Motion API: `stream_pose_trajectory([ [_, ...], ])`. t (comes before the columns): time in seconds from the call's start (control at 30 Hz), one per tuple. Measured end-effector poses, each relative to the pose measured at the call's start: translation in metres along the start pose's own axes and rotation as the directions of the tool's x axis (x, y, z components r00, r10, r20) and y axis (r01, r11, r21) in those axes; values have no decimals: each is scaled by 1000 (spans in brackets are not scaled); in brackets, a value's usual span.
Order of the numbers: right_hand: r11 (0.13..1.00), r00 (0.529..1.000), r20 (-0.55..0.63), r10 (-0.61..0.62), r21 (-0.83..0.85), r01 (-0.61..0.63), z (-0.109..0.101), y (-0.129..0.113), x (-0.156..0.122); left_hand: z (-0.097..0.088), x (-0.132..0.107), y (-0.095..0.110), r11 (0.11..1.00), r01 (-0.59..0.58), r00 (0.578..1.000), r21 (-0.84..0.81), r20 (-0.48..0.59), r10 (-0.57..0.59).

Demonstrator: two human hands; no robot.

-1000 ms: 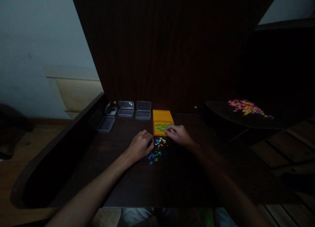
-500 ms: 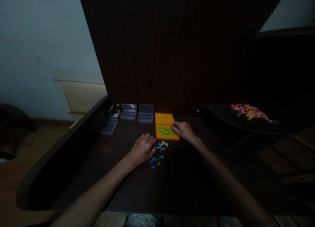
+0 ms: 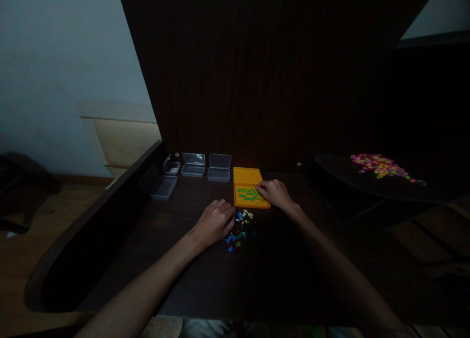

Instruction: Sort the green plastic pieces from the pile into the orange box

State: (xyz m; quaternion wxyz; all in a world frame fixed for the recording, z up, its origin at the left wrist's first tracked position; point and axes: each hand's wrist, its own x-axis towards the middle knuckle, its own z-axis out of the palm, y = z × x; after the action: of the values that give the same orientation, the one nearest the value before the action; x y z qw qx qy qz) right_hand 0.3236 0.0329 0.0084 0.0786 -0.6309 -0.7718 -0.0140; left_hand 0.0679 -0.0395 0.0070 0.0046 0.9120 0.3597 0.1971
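Note:
An opened yellow-orange box (image 3: 248,175) lies on the dark table, its near half scattered with small green pieces (image 3: 250,194). Over the right side of that half, the fingertips of my right hand (image 3: 274,192) are pinched together; whatever may be between them is too small to make out. My left hand (image 3: 216,221) rests on the table with curled fingers, just left of a loose group of cream pieces (image 3: 248,214) and a few blue ones. Its fingertips are hidden. Nearer to me lies a mixed cluster of blue, green and yellow pieces (image 3: 235,238).
Several clear plastic cases stand open at the back left, among them one case (image 3: 219,173) beside the yellow box and another (image 3: 163,187) by the side panel (image 3: 95,220). A pile of pink and yellow bits (image 3: 382,166) sits on a dark surface to the right.
The view has shifted slightly, so everything appears a little farther right. Both hands keep nearly the same places and poses.

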Motion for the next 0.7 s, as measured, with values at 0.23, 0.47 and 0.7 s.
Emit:
stream_pose_trajectory([
  [0.23,997,1000,-30,-5,71,7,-7,3,-6,-2,0,0,1000,4,1000,-20,20,-3],
  [0.47,994,996,50,-72,90,67,-3,8,-12,-1,0,0,1000,-6,1000,-6,9,6],
  [0.7,993,997,46,-67,104,61,-4,8,-13,-4,1,1,1000,8,999,11,35,-8],
])
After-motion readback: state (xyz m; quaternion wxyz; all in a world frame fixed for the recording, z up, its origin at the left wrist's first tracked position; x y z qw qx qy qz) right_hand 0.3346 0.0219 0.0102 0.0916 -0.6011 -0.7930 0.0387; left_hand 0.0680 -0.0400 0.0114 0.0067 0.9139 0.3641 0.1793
